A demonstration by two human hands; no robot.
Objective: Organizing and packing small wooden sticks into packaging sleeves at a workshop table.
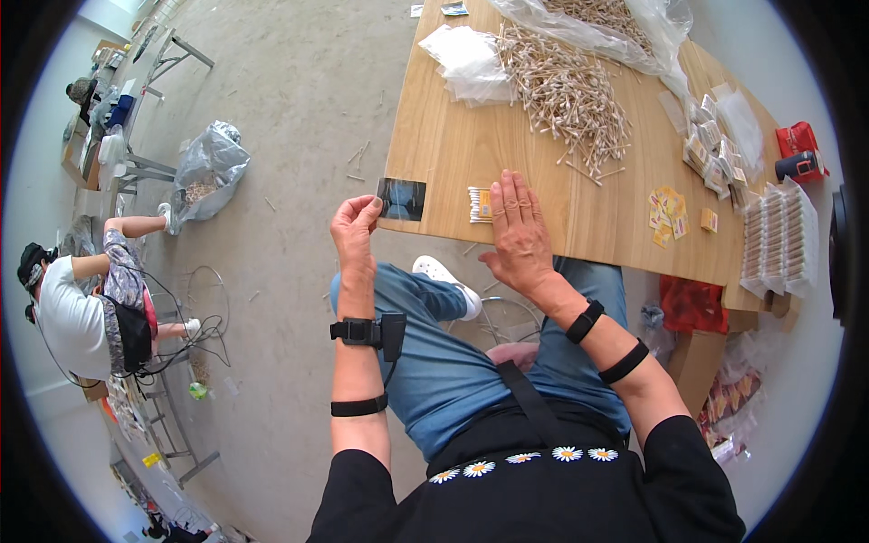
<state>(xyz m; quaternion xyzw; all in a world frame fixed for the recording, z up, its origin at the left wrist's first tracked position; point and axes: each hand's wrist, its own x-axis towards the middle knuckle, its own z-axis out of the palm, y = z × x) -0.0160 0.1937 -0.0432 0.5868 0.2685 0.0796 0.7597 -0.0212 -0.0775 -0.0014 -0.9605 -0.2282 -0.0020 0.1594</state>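
Observation:
My left hand (pixel 357 233) is at the near left corner of the wooden table, thumb and forefinger pinched at the edge of a dark, glossy square sheet (pixel 402 199). That sheet lies over the corner and slightly overhangs the side; its kind is unclear. My right hand (pixel 518 222) lies flat with fingers stretched out. Under or against its left side sits a small pack of cotton swabs (pixel 480 205), white tips to the left, with a yellow label partly hidden by the hand.
Loose cotton swabs (pixel 570 95) are heaped at the far side by clear plastic bags (pixel 466 63). Yellow cards (pixel 668 213), small packs (pixel 713 154) and bagged rows of swabs (pixel 777 240) lie to the right. A person (pixel 86 308) works at left, near a grey bag (pixel 213 167).

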